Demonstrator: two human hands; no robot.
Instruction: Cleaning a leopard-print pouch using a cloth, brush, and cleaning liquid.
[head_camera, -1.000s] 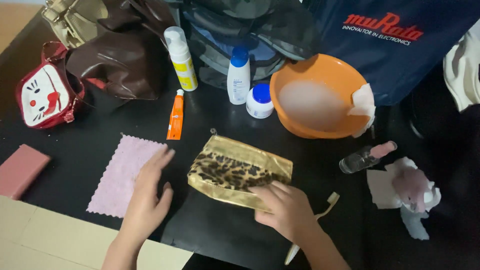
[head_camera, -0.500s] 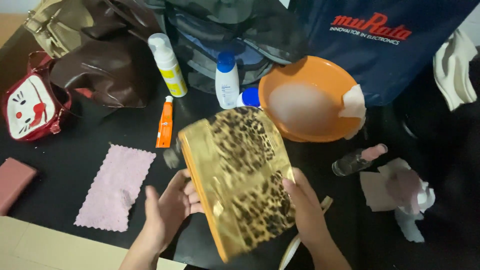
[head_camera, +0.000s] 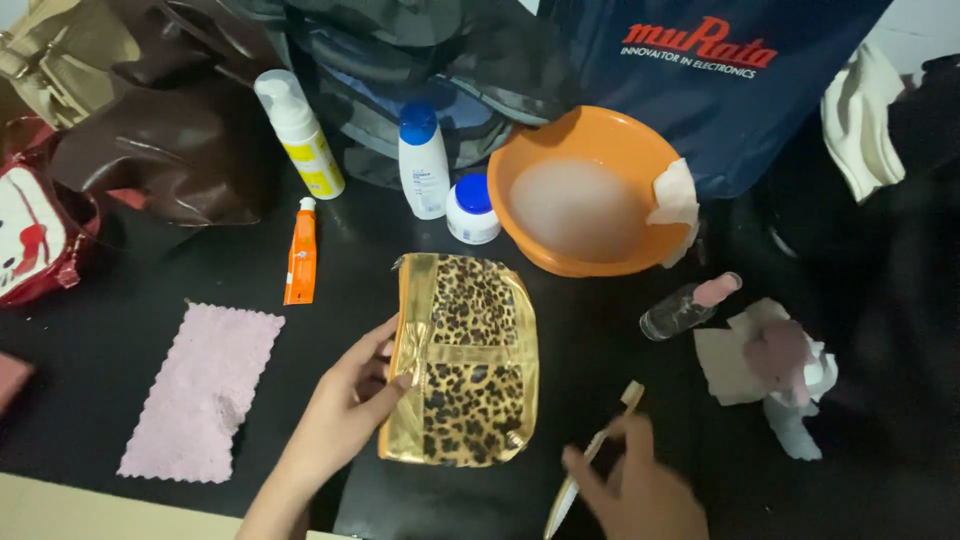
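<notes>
My left hand (head_camera: 345, 410) pins the gold, leopard-print pouch (head_camera: 462, 362) flat on the black desk (head_camera: 150, 290) by its left edge, fingers loosely curled so it stays put. My right hand (head_camera: 640, 490) closes lightly on the toothbrush (head_camera: 592, 460) lying just right of the pouch.

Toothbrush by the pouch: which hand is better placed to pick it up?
Right, probably. The right hand is already at the toothbrush, fingers at its handle. The left hand is occupied, holding the edge of the leopard-print pouch, which lies between it and the brush.
</notes>
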